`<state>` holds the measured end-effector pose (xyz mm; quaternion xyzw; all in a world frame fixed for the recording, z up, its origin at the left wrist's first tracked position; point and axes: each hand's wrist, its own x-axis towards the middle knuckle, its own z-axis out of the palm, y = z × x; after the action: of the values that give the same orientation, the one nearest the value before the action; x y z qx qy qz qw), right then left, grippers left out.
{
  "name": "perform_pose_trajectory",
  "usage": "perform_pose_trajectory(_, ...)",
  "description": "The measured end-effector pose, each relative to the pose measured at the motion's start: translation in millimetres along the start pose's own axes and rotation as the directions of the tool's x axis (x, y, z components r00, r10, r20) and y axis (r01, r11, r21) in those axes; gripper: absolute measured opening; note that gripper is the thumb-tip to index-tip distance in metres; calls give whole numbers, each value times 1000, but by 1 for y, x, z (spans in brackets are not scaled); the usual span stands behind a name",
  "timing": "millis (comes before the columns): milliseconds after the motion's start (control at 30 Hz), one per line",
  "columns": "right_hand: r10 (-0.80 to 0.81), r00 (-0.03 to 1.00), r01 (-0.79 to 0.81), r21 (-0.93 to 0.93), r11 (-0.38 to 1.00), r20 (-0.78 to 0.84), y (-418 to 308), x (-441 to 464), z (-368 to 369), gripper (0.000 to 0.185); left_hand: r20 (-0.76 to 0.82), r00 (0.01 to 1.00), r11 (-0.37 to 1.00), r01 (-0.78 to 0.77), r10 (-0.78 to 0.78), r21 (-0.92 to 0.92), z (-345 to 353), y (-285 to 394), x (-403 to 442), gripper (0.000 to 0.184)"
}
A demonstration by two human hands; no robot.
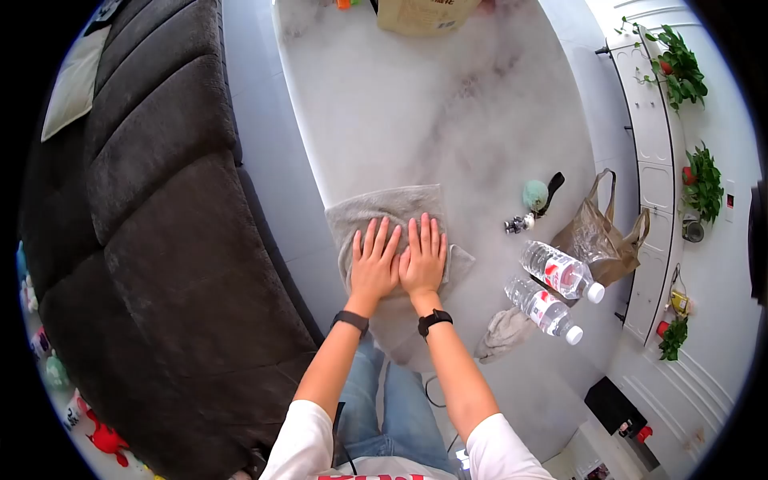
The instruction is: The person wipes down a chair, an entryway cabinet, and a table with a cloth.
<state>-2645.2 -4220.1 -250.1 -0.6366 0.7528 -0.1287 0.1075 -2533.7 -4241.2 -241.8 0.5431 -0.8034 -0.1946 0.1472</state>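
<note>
Table edges: the white, grey-veined marble-look table [384, 104] is bounded on the left by a long edge, with a strip of floor between it and the dark grey padded sofa [176, 216].
Cloth and edge: the light grey, towel-like cloth [392, 202] is spread on the near part of the table, its left corner at the left edge.
Open room: bare tabletop is left beyond the cloth, up to the beige printed bag [424, 16] at the far end; a narrower bare patch lies between cloth and bottles.
Bottles: two clear plastic bottles with white caps and red-and-white labels, the farther bottle [554, 270] and the nearer bottle [540, 306], are set side by side on the right, caps toward the lower right; fill cannot be told.
Brown bag: the shiny brown bag with loop handles [596, 240] is just beside them; its contents cannot be made out.
Cloth direction: the far edge is run roughly crosswise, and a folded corner is pointed right; a long axis cannot be told.
Left hand: the cloth is covered by the left hand [374, 268], palm down, fingers straight and slightly apart.
Right hand: the cloth is also covered by the right hand [424, 260], laid flat beside the left, fingers extended with small gaps.
</note>
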Motion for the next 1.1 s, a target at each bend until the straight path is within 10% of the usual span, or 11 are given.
perform_pose_trajectory(567, 31, 998, -30, 30, 999, -46, -1, 79, -3, 57, 16, 995, 992, -102, 101, 72, -4, -18, 81, 46)
perform_pose_trajectory(1100, 454, 859, -440, 112, 891, -237, 1, 190, 19, 52, 191, 853, 868, -496, 486, 3, 0, -44, 249, 47)
